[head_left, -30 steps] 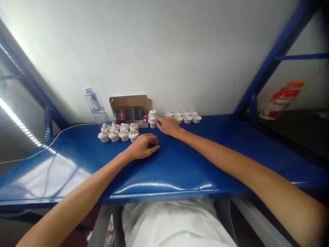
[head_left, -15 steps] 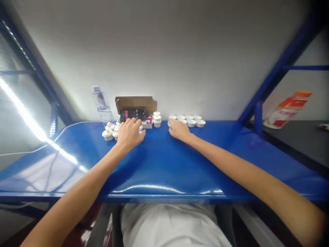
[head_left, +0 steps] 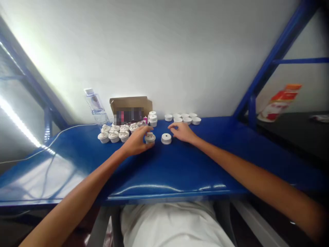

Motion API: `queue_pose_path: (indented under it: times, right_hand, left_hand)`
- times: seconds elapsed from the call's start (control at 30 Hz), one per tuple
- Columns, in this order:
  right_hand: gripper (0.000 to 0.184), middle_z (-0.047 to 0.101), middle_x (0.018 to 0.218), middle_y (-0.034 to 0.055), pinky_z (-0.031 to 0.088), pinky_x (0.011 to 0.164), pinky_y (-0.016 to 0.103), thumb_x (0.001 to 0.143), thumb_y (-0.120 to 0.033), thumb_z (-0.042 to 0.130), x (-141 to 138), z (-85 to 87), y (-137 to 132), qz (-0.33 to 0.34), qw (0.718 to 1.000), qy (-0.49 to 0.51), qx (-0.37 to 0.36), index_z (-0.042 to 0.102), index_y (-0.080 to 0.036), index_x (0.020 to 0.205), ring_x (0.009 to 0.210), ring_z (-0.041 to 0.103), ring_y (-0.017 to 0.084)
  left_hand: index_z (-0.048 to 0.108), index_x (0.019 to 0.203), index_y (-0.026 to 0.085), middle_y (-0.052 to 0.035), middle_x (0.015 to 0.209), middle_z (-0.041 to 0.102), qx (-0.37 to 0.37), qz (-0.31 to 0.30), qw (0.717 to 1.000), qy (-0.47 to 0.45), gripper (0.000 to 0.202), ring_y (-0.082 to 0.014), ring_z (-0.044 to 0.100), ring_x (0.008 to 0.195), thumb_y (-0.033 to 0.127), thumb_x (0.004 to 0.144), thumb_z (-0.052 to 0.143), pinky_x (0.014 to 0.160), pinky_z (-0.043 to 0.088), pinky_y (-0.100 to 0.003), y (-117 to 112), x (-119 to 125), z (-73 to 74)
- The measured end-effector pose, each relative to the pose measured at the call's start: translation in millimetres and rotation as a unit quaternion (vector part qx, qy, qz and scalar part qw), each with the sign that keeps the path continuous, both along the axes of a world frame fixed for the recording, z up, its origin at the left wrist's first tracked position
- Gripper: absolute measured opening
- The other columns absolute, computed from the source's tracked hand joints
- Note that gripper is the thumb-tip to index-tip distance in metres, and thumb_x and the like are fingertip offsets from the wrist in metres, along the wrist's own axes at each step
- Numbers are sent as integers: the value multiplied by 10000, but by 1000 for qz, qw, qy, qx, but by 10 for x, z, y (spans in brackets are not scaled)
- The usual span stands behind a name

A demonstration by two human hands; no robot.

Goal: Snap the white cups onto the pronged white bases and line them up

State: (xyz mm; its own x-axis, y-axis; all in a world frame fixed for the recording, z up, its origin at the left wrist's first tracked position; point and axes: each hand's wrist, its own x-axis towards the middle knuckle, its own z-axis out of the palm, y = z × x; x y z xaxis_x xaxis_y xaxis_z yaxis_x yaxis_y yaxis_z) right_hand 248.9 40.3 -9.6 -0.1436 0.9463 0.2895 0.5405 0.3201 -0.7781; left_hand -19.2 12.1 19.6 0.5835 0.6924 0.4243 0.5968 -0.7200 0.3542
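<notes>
The white fitting point(head_left: 150, 138) is in your left hand point(head_left: 136, 141), whose grip bends thumb and fingers closely around its sides, over the middle of the table point(head_left: 164, 171). Just to its right, apart from it, an upside-down white cup point(head_left: 166, 138) rests on the table. Your right hand point(head_left: 183, 132) is just beside that cup, its grip loosely parted and holding nothing. Farther out, more fittings point(head_left: 113, 136) stand left, more cups point(head_left: 187, 120) right, and a cardboard box point(head_left: 131, 102) behind.
</notes>
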Motion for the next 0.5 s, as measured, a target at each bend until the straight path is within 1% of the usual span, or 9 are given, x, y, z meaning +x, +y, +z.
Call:
queue_pose_path:
  times: [0.03,0.1,0.17,0.2,0.23,0.33,0.37,0.43,0.5]
  right_hand:
    - [199,773,1025,78,561,792,334,863,-230,633,2,10,-18,12,999,-11,31,763,-177,1003,801,719,193]
    - [262,749,1160,71,537,932,374,848,-273,677,-27,44,-91,68,995,-40,55,745,-202,1091,1021,706,235]
    - [346,733,1202,66,505,1007,401,791,-292,750,-96,82,-192,117,988,-78,65,727,-226,1130,1120,673,261]
    - [374,728,1204,68,504,1010,408,780,-299,765,-141,100,-245,121,987,-82,73,713,-232,1143,1121,671,265]
    - [386,722,1203,72,513,997,409,789,-314,761,-190,118,-296,111,988,-66,86,691,-234,1160,1108,674,261]
    - [403,691,1216,88,542,940,388,865,-385,698,-336,175,-430,51,987,53,143,596,-230,1222,1089,672,240]
    - [390,686,1215,89,539,945,385,881,-398,683,-376,193,-468,46,983,77,161,583,-230,1218,1095,666,237]
    - [332,689,1203,83,512,989,392,887,-390,673,-436,223,-533,81,980,57,174,601,-234,1172,1114,650,244]
    - [288,697,1190,69,492,1009,394,875,-362,676,-463,235,-578,134,978,-1,157,632,-237,1130,1108,647,250]
  left_hand:
    - [574,1244,213,-97,1194,668,-1,9,1000,-1,507,-276,644,1037,360,776,701,933,491,-397,17,-3,-33]
    - [561,1249,218,-96,1166,681,-20,26,999,-8,532,-284,659,1016,382,767,716,897,504,-400,60,-15,-108]
    - [565,1225,223,-80,1096,703,-60,29,997,-30,516,-270,679,949,400,766,722,827,523,-380,94,-24,-176]
    - [565,1218,224,-69,1057,712,-83,25,995,-45,513,-261,686,918,403,765,725,794,529,-368,102,-23,-201]
    - [562,1218,223,-60,1022,719,-103,19,992,-63,520,-255,691,896,403,761,732,770,532,-357,101,-17,-218]
    - [536,1268,223,-50,982,735,-145,-8,985,-89,594,-253,702,892,402,747,761,751,531,-344,54,35,-228]
    - [525,1287,224,-52,994,739,-153,-18,984,-89,617,-255,704,904,401,747,766,754,529,-344,28,59,-224]
    - [519,1296,224,-56,1019,741,-156,-29,983,-91,627,-258,704,919,402,750,772,765,525,-346,-22,108,-220]
    - [536,1269,215,-60,1042,739,-158,-31,981,-103,605,-255,701,923,399,747,780,775,521,-347,-55,146,-226]
